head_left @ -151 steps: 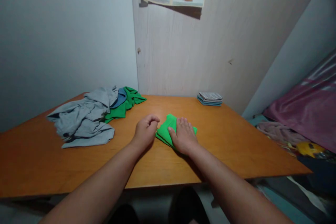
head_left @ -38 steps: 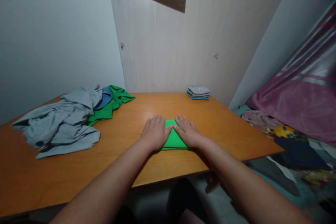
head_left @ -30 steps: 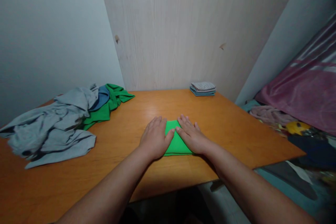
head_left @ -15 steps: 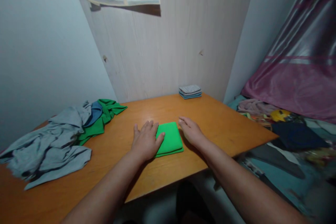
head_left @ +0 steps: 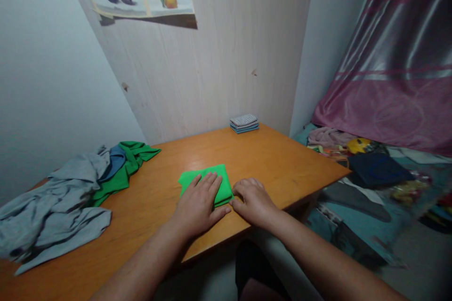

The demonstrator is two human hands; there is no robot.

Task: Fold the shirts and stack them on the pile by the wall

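A bright green folded cloth point(head_left: 222, 186) lies on the orange-brown table point(head_left: 282, 169) in front of me. My left hand point(head_left: 199, 202) rests flat across it with fingers stretched out and the thumb off the near edge. Part of the cloth is hidden under this hand, and a ragged corner sticks out at its left end. At the cloth's near right corner is my right hand point(head_left: 252, 200), fingers curled and thumb drawn in, pinching that corner.
Left on the table is a loose heap of grey clothing point(head_left: 67, 197) with a green garment point(head_left: 123, 174). A folded striped stack point(head_left: 244, 123) stands by the back wall. Right of the table, clutter lies below a pink curtain point(head_left: 388, 103).
My left hand has moved further onto the green cloth, whose left part now shows beyond it. My right hand has come nearer, from beside the cloth to its near right corner, and its fingers have curled.
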